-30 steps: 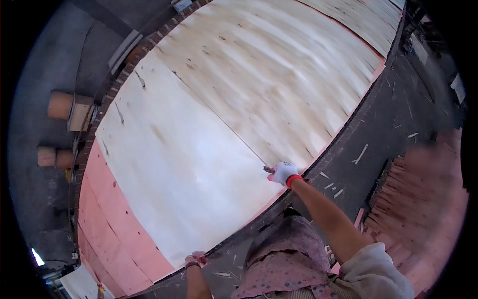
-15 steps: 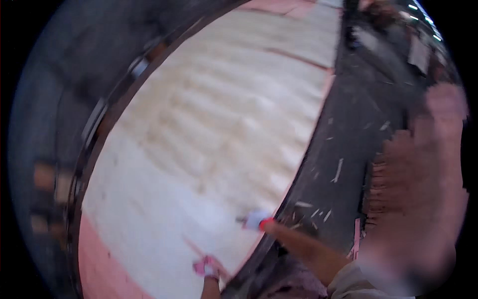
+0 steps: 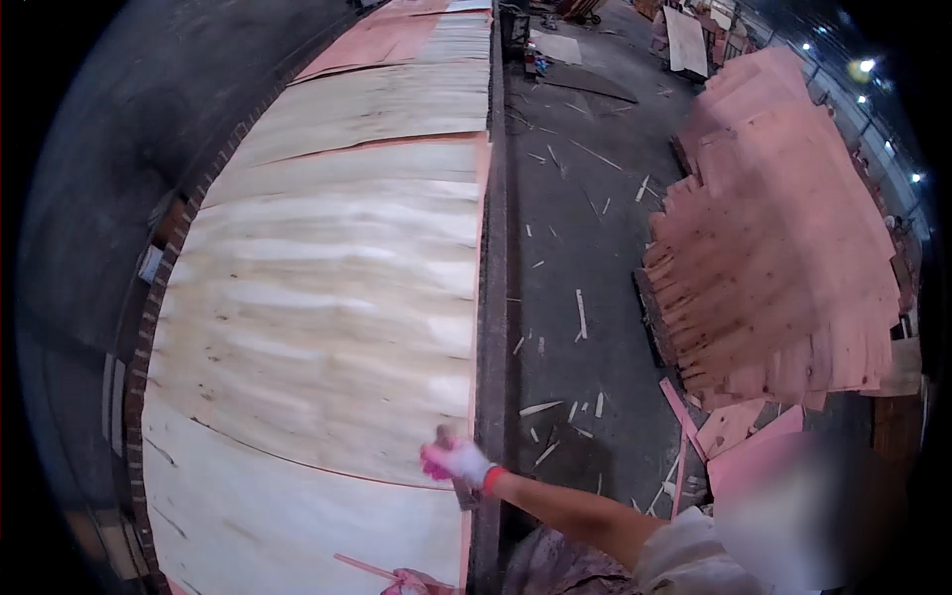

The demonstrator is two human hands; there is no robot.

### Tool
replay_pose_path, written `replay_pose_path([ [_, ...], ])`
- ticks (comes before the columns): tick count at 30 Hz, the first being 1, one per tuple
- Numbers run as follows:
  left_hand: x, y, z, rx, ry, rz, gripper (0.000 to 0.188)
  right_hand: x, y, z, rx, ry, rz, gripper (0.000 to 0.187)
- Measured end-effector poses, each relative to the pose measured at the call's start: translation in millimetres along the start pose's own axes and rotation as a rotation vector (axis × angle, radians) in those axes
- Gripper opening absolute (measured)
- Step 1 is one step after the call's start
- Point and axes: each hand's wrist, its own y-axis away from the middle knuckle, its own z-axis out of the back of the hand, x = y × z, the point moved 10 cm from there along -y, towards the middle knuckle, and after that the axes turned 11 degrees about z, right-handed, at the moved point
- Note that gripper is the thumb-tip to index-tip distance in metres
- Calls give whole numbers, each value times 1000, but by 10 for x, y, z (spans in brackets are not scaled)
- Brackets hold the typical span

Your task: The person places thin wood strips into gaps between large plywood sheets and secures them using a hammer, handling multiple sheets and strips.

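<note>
My right hand, in a white and pink glove with a red cuff, is closed round a flat, grey-brown blade-like tool. Its ends show on either side of the fist; its exact kind is unclear. The hand lies over the right edge of a pale wood veneer sheet, near a seam where another pale sheet meets it. At the lower edge, my left hand, in a pink-stained glove and partly cut off, is closed on a thin pink strip that points left over the near sheet.
More veneer sheets and pink ones run along the long bench. To the right, wood scraps litter the dark floor. A big uneven stack of pink sheets stands there, with pink offcuts before it.
The view has swung, so the bench now runs straighter ahead, and the blur has gone. My right hand sits at the sheet's edge by the seam; my left hand is lower in the picture, still holding the strip.
</note>
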Motion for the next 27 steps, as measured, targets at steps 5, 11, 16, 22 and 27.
replay_pose_path([
  [5,-179,479,-81,53,-102,-56,80,172,689,1062,-323,-537,99,28],
  [11,-284,608,-646,-65,-1646,-698,36,-330,2206,2045,-457,232,-77,39],
  [16,-111,541,-1050,-184,-2124,-918,35,-1518,4237,2376,-630,527,-328,45],
  [22,-157,1136,-1548,-201,-1949,-1046,32,-3495,7650,1380,-1334,-193,-821,44],
  [27,-201,1308,-1640,-17,-1509,-952,30,-4098,9185,-310,-1867,-770,-1046,26],
])
